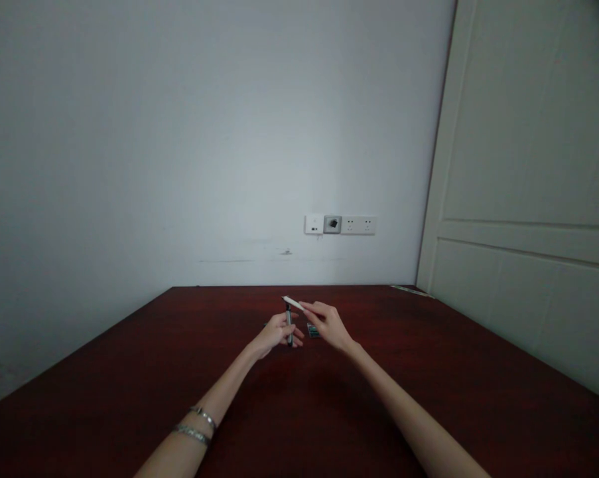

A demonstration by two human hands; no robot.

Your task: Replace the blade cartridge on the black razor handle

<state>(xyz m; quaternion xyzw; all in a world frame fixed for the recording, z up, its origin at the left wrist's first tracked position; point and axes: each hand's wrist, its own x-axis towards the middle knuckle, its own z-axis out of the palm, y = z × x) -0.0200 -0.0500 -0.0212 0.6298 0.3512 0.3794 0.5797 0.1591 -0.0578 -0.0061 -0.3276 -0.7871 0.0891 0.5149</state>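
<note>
Over the middle of the table, my left hand [278, 332] is closed round a slim upright black-and-silver handle [289, 325]. The kind of tool is too small to make out. My right hand [328, 324] pinches one end of a slender white stick [293, 303] between thumb and fingertips. This stick slants up to the left, and its dark tip lies across the top of the handle. Whether the two touch, I cannot tell. Just left of my right hand, a small flat dark-green item [312, 330] lies on the table, partly hidden by that hand.
The dark red table [299, 425] reaches back to a pale wall [229, 133] with sockets [359, 225] and switch plates. To the right stands a white panelled door [528, 166]. A thin strip [411, 291] lies at the far right table edge.
</note>
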